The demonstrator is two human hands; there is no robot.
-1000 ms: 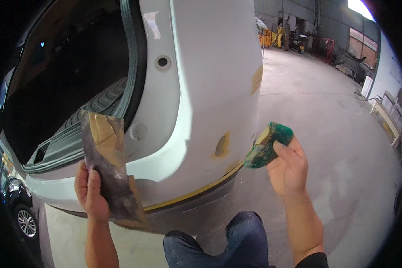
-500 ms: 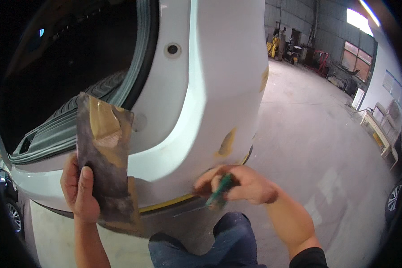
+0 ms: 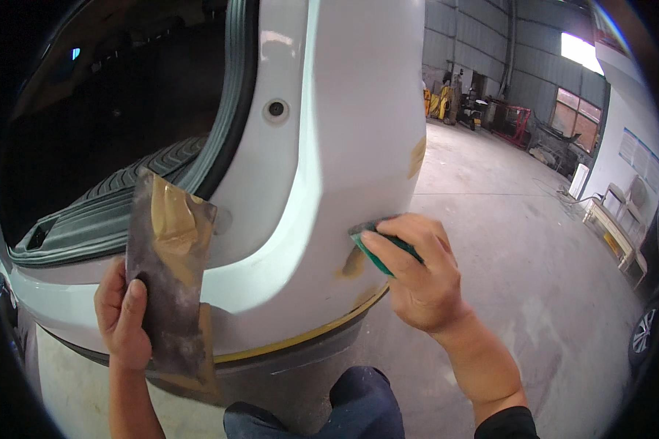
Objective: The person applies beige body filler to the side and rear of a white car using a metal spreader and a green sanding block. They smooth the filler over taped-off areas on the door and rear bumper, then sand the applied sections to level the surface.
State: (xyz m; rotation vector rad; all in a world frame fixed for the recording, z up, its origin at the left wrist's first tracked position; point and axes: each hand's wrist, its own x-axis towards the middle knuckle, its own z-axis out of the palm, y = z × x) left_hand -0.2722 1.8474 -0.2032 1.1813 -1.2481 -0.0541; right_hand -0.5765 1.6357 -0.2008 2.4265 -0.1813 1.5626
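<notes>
My left hand (image 3: pixel 124 322) grips a thin, dark, stained putty board (image 3: pixel 172 307) upright, thumb across its face. Tan-yellow putty (image 3: pixel 172 212) is heaped near the board's top end. In my right hand (image 3: pixel 426 282) is a green putty spreader (image 3: pixel 383 254), pinched between thumb and fingers. Its dark-smeared edge is at the white car's rear corner panel (image 3: pixel 355 168), just above a tan putty patch (image 3: pixel 354 263); whether it touches the panel I cannot tell. Another tan patch (image 3: pixel 417 157) shows higher up, on the panel's right edge.
Left of the panel is the car's open rear hatch, edged by a black rubber seal (image 3: pixel 241 88). A yellow strip (image 3: pixel 300 327) follows the lower body edge above my knees (image 3: pixel 359 402). Chairs (image 3: pixel 613 227) and a car wheel (image 3: pixel 644 329) are at the right.
My right hand has risen to the right from low near the bumper, bringing the spreader up beside the putty patch. The left hand and board have shifted only slightly in view.
</notes>
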